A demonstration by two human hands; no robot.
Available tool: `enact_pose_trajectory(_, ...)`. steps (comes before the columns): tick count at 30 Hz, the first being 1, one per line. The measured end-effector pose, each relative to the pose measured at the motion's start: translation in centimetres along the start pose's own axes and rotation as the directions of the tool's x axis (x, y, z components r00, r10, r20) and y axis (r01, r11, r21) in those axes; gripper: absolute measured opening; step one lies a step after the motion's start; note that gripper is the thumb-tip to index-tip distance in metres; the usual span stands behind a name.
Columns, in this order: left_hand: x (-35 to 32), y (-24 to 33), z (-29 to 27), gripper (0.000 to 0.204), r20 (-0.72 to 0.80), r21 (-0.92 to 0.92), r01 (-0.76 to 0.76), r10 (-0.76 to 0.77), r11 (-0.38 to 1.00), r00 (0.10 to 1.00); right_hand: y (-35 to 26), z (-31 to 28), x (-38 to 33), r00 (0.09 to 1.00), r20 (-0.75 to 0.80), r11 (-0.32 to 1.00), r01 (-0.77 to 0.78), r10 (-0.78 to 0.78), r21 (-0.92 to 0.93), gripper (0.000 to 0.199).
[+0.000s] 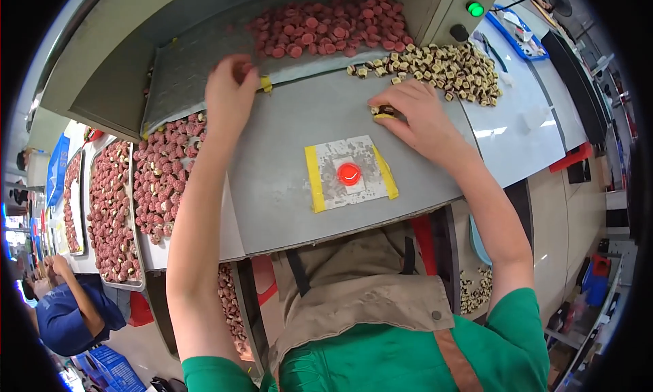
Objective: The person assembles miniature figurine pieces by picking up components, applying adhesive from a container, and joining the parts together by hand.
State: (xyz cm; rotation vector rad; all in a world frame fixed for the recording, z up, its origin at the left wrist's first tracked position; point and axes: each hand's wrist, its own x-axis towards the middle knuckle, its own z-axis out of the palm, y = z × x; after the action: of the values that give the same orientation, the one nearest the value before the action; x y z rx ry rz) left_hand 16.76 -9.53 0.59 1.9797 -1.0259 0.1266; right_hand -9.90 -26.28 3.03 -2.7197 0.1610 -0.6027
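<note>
My left hand (230,103) is raised at the back left of the grey worktop (286,133), its fingers curled together at the edge of the metal shelf. A reddish spot shows between thumb and fingers, too small to make out. On the right, my right hand (418,120) pinches several small dark-brown-and-cream pieces (385,111) just above the worktop. Between my forearms, a white square plate (333,150) is fixed down with yellow tape. At its centre sits a bright red, shiny round thing (349,174).
A heap of red round pieces (326,28) lies on the shelf under the machine housing. Loose brown-and-cream pieces (462,72) spread at the back right. Trays of red knobbly pieces (112,208) stand left. Lamps (475,9) glow on a post. A co-worker (75,303) works far left.
</note>
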Motion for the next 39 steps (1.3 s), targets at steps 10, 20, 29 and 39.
enact_pose_trajectory(10,-14.2,10.1,-2.9,0.036,0.526,-0.706,0.589,-0.266,0.393,0.808,0.1,0.5,-0.4,0.998,0.057,0.996,0.038,-0.033,-0.08,0.017)
enact_pose_trajectory(20,-16.9,10.3,-2.1,0.038,0.541,-0.786,0.595,-0.279,0.166,0.793,-5.5,-0.2,-1.5,0.99,0.129,0.994,0.052,-0.065,0.101,0.018)
enact_pose_trajectory(29,-17.5,9.4,-2.3,0.035,0.501,-0.852,0.523,-0.351,-0.036,0.791,-7.7,1.4,-2.1,0.972,0.188,0.99,0.133,-0.141,0.057,0.024)
enact_pose_trajectory(39,-18.0,9.1,-2.5,0.032,0.544,-0.839,0.5,-0.27,-0.216,0.795,-8.1,1.7,-2.1,0.973,0.196,0.992,0.119,-0.123,0.029,0.025)
